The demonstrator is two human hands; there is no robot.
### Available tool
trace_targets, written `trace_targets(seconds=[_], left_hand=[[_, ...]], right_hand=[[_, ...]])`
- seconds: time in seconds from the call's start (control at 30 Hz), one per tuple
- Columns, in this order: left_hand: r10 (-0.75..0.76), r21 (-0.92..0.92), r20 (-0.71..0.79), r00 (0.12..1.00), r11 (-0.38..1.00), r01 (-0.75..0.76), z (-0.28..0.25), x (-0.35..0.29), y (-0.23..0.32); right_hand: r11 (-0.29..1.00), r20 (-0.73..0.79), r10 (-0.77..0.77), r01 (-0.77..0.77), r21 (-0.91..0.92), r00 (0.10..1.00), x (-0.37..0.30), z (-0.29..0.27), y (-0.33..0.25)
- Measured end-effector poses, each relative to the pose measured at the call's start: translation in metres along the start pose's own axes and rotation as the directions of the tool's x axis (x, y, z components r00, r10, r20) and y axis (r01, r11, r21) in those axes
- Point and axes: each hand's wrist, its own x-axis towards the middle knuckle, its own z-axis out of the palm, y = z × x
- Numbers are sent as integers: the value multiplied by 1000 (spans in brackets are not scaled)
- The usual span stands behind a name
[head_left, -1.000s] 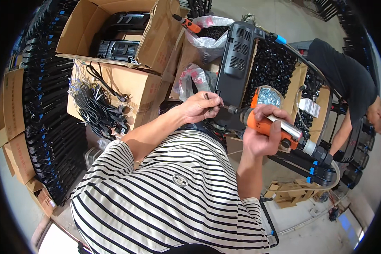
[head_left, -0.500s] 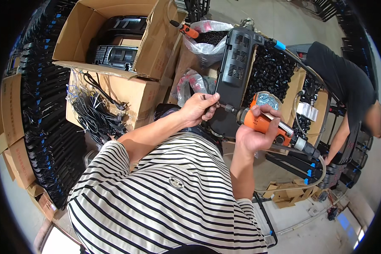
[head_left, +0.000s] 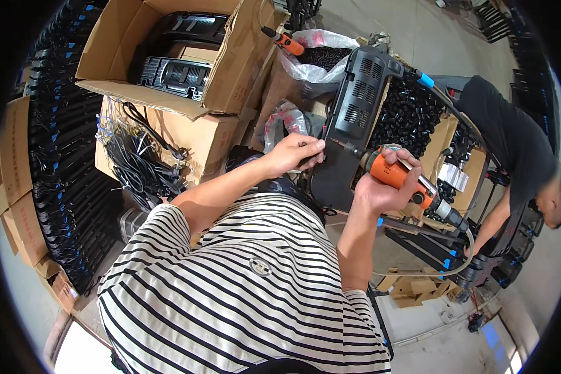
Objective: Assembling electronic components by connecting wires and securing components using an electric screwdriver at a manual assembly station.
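Hands [head_left: 290,154] [head_left: 376,194] hover apart, left fingers curled, right gripping an orange driver [head_left: 384,171].

Room: bright overall, with soft, diffuse light
Lower left: a white patch [head_left: 80,350] blown out, its detail lost
Lower right: small glaring strip near the rim
Cardboard box [head_left: 243,68]: pale flap, dark shadow within
Stacked black parts [head_left: 56,168]: deep shade, detail merging
Plastic sack [head_left: 318,73]: whitish glare along its folds
Orange drill [head_left: 388,169]: outline fairly clear, bright glint on metal
Striped shirt [head_left: 243,287]: evenly lit, stripes sharp
Rim: fisheye bending, black corners, softer detail
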Motion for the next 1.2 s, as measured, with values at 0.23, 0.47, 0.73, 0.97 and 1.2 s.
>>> trace_targets(seconds=[0.23,0.47,0.73,0.97,1.2], left_hand=[[169,282,-218,961,954,-104,-34,41,-28],[269,688,-209,940,724,-54,-31,80,-38],[286,752,-174,942,656,-60,-34,88,-40],[283,723,-165,945,686,-79,-37,90,-42],[290,717,-137,947,689,-107,-39,89,-41]], right_hand=[[996,-17,-26,25,-86,1000,22,-3,15],[951,141,-131,165,-261,981,44,0,42],[905,327,-178,285,-316,928,51,8,65],[894,378,-163,298,-334,911,47,15,83],[869,398,-104,278,-408,911,49,15,98]])
